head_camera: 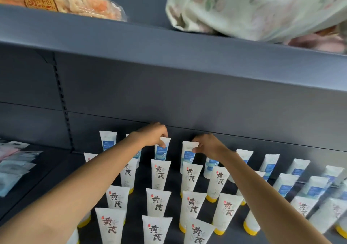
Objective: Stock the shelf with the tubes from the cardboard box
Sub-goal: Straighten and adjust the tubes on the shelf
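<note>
Pinched at their crimped tops, two blue tubes are held upright in the back row at frame centre: one (161, 150) by the left hand (155, 136), the other (188, 154) by the right hand (208, 145). Rows of yellow-capped tubes (160, 174) are stood just in front on the dark shelf (174, 183).

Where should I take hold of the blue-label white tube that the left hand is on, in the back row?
Pinch the flat crimped top edge of the blue-label white tube from above, as the left hand does. It stands cap-down and yellow-capped white tubes crowd its front.
</note>
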Action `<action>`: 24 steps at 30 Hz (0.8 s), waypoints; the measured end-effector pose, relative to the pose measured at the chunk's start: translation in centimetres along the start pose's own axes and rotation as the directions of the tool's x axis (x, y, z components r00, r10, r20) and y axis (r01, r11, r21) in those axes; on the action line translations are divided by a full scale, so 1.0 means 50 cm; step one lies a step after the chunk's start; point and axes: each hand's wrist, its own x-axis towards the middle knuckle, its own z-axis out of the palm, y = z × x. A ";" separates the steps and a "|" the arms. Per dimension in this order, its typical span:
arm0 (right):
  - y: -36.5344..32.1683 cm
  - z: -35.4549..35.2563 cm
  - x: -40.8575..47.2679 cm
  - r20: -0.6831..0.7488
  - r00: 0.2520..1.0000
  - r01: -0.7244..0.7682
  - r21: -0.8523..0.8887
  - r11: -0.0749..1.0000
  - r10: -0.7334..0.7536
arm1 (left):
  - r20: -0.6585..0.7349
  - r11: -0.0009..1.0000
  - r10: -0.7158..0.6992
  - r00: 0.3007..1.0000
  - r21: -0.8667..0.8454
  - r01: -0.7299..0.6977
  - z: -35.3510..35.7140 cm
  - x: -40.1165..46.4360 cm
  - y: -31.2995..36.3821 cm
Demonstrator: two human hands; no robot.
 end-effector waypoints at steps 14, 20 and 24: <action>0.004 0.027 0.030 -0.053 0.998 0.012 -0.029 1.000 -0.014 | -0.017 0.999 -0.019 1.000 -0.028 0.019 0.024 -0.004 -0.001; 0.011 0.020 0.028 -0.033 0.999 -0.014 -0.042 0.999 0.012 | -0.005 0.999 -0.027 1.000 -0.043 0.027 0.025 -0.007 -0.003; 0.010 0.006 0.020 -0.029 0.999 0.044 -0.041 0.998 -0.045 | -0.042 0.997 -0.024 0.999 -0.075 0.021 0.027 -0.006 0.002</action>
